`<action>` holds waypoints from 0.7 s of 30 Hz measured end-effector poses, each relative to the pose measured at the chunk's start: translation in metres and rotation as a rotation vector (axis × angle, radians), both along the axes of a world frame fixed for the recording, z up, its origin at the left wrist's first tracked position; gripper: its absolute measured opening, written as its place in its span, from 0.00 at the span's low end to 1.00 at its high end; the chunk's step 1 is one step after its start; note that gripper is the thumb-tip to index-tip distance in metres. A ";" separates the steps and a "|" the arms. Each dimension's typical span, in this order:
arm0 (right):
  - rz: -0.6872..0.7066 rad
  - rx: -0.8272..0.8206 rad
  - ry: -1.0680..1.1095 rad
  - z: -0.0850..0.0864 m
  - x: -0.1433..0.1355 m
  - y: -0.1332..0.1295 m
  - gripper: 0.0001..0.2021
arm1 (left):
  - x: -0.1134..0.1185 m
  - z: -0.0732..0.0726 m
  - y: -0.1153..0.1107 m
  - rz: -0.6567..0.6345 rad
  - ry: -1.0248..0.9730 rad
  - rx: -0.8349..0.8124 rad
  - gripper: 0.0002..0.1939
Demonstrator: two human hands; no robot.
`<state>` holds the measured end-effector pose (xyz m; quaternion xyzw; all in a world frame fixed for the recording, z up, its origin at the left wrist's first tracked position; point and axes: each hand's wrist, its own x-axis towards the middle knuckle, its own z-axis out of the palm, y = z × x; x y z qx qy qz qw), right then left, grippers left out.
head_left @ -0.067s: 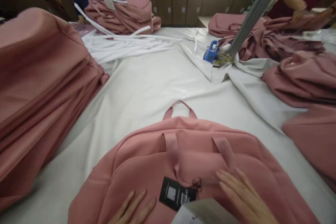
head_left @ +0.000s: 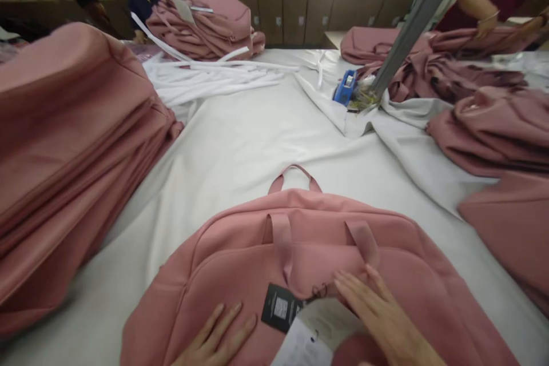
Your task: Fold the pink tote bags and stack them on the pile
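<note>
A pink bag [head_left: 240, 274] lies flat at the bottom centre, its top loop pointing away and two strap handles across its front. My left hand [head_left: 218, 334] rests on the bag's left part, fingers spread. My right hand [head_left: 377, 309] lies over the bag's right part beside the strap, fingers stretched out. Between the hands is a black tag [head_left: 280, 307] with a printed square code, tied by a thin dark cord. A white paper label [head_left: 302, 343] and a greyish curved piece [head_left: 328, 323] overlap the tag's lower right, close to my right hand.
Pink bags are stacked at left [head_left: 77, 143], far left-centre [head_left: 206, 17] and right [head_left: 497, 126]. White strips [head_left: 214, 74] lie on the pale sheet [head_left: 240, 137]. A blue tool [head_left: 345, 87] sits beside a slanted metal post [head_left: 407, 34]. People's hands show at the far side.
My right hand has moved left and slightly away from me over the bag. The white label and greyish piece have shifted up and left, covering more of the black tag.
</note>
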<state>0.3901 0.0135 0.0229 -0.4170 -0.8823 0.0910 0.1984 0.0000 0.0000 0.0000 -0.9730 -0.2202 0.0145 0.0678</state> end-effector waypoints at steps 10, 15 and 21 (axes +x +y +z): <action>-0.146 -0.573 0.016 0.022 -0.071 0.010 0.26 | -0.001 0.005 -0.009 0.019 -0.093 -0.067 0.34; -0.213 -0.225 -0.030 -0.008 -0.058 -0.017 0.38 | 0.001 0.018 -0.013 0.034 -0.069 -0.227 0.37; 0.071 0.505 -0.206 -0.037 -0.051 -0.042 0.18 | -0.006 0.022 -0.010 0.019 -0.179 -0.303 0.33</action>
